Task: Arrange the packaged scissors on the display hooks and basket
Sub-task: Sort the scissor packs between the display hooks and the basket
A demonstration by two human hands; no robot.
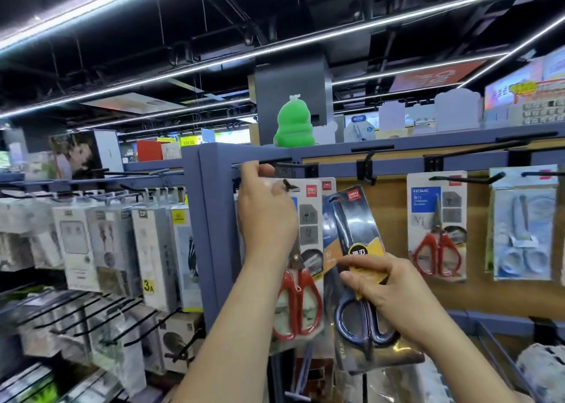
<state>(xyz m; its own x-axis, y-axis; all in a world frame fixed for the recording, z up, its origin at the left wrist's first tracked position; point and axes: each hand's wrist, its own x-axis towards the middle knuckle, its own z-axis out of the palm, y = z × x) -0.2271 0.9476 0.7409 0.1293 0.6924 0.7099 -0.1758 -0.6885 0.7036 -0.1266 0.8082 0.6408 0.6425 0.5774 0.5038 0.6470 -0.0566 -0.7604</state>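
My left hand (266, 210) grips the top of a red-handled scissors pack (301, 280) and holds it up against a black display hook (275, 161) at the left end of the rack. My right hand (382, 292) pinches a dark blue-handled scissors pack (356, 228) around its middle, tilted, just right of the red pack. Another red-handled scissors pack (437, 228) hangs on a hook further right, and a pale blue scissors pack (522, 228) hangs beyond it. A wire basket (495, 350) sits at the lower right.
Bare black hooks (367, 164) jut out along the blue rail above the wooden backboard. A green figure (293, 124) stands on top of the rack. To the left, boxed goods (116, 249) hang on hooks, with several bare hooks (85, 314) pointing toward me.
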